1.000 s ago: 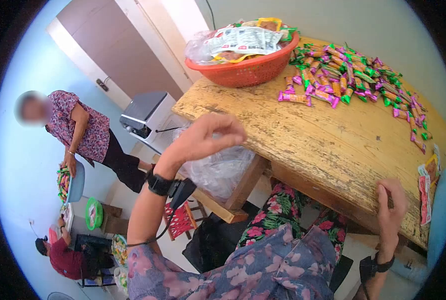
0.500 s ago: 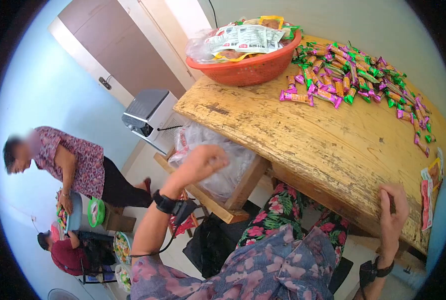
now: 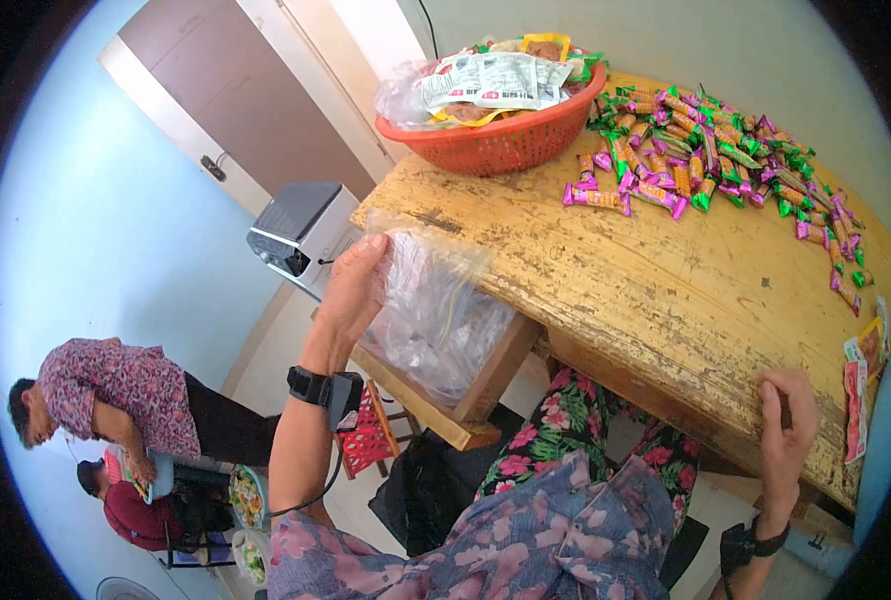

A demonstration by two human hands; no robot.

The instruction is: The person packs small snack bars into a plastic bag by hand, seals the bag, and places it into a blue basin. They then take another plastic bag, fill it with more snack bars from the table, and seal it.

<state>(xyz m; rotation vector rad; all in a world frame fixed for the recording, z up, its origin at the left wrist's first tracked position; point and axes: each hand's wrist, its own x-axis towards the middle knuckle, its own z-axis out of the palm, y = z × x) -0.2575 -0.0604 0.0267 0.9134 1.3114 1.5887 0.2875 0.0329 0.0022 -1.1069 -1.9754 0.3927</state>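
My left hand (image 3: 354, 292) is closed on a clear plastic bag (image 3: 421, 265), lifting it at the open drawer (image 3: 484, 385). More crumpled clear bags (image 3: 436, 345) fill that drawer below it. At the table's near right edge, my right hand (image 3: 789, 425) rests with its fingers loosely bent and apart, holding nothing. Small wrapped snacks (image 3: 706, 150) with purple and green ends lie in a spread pile across the back of the wooden table (image 3: 606, 270). A few flat packets (image 3: 856, 390) lie to the right of my right hand.
A red plastic basket (image 3: 506, 148) heaped with packets stands at the table's back left. Beyond the drawer is a white and grey machine (image 3: 301, 235). Two people are at the left; the standing person (image 3: 126, 395) bends over a light blue container (image 3: 161, 475).
My left hand has moved up and away over the drawer and taken hold of a clear plastic bag. My right hand stays put. The standing person has bent lower, and a container has shifted.
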